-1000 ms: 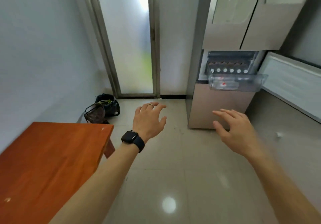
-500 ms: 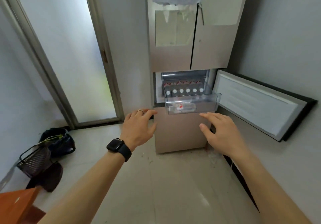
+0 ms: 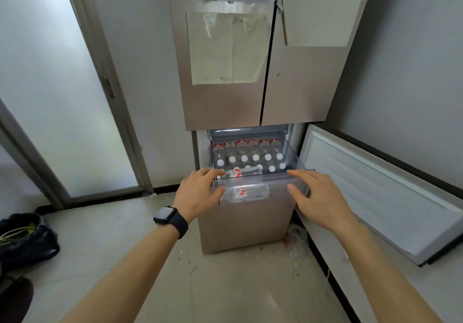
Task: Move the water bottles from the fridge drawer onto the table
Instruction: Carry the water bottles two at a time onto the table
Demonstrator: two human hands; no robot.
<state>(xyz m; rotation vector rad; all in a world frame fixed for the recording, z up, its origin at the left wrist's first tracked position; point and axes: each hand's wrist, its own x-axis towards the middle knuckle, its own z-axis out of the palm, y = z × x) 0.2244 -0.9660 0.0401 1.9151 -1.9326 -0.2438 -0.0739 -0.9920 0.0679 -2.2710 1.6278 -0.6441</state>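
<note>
A tall fridge point(image 3: 225, 102) fills the middle of the view, its two upper doors shut and covered with pale sheets point(image 3: 225, 46). To its left stands a frosted glass door point(image 3: 50, 97) in a grey frame. A light tiled floor point(image 3: 225, 285) runs below, with some dirt near the fridge base. The lower fridge door point(image 3: 375, 192) is swung wide open to the right, its white inner face up. A dark bag point(image 3: 25, 240) with green stems in it sits on the floor at the far left.

A clear drawer point(image 3: 293, 154) is pulled out of the lit lower compartment. The left hand point(image 3: 198, 194) is at the drawer's front left corner, fingers loosely spread and reaching over the rim, thumb by the front wall, holding nothing. The right hand point(image 3: 318, 197) is at the front right corner, fingers straight and relaxed over the rim, thumb in front of the wall, also empty. Whether either hand touches the plastic cannot be told.

The bottles point(image 3: 244, 153) are all in the drawer: upright rows with white caps and red labels fill the back, and one lying bottle point(image 3: 246, 192) shows through the front wall.

A black watch point(image 3: 170, 218) is on the left wrist, and a ring point(image 3: 201, 171) on a left finger.
</note>
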